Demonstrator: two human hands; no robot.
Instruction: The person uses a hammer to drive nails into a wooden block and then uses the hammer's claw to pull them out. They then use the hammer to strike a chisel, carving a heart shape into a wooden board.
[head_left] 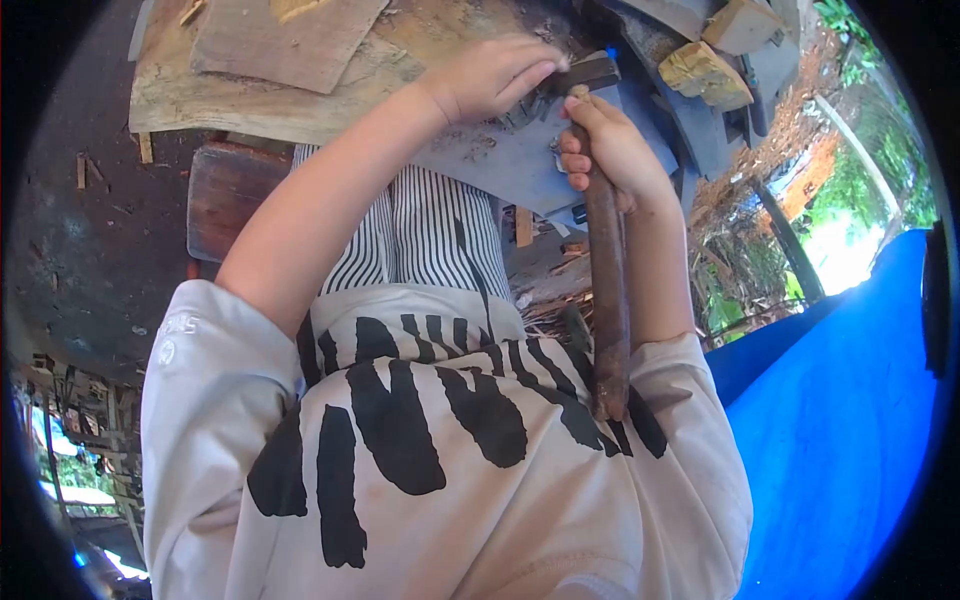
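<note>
My right hand (610,150) is closed around a hammer (603,270), gripping it high on its long brown wooden handle. The handle hangs back toward my body, its lower end over my shirt. At the upper end, a dark block-like head (598,70) lies crosswise just beyond my fingers. My left hand (500,78) is held close to that head, fingers stretched out toward it and tips blurred by motion. It appears to hold nothing. Beneath both hands is a flat grey surface (485,155) with small debris on it.
A rough wooden slab (250,105) with a flat board (285,45) on top lies at the upper left. Yellowish wood blocks (705,75) sit at the upper right. A brown stool-like seat (235,205) is left of my striped trousers. Blue sheeting (840,430) hangs at right.
</note>
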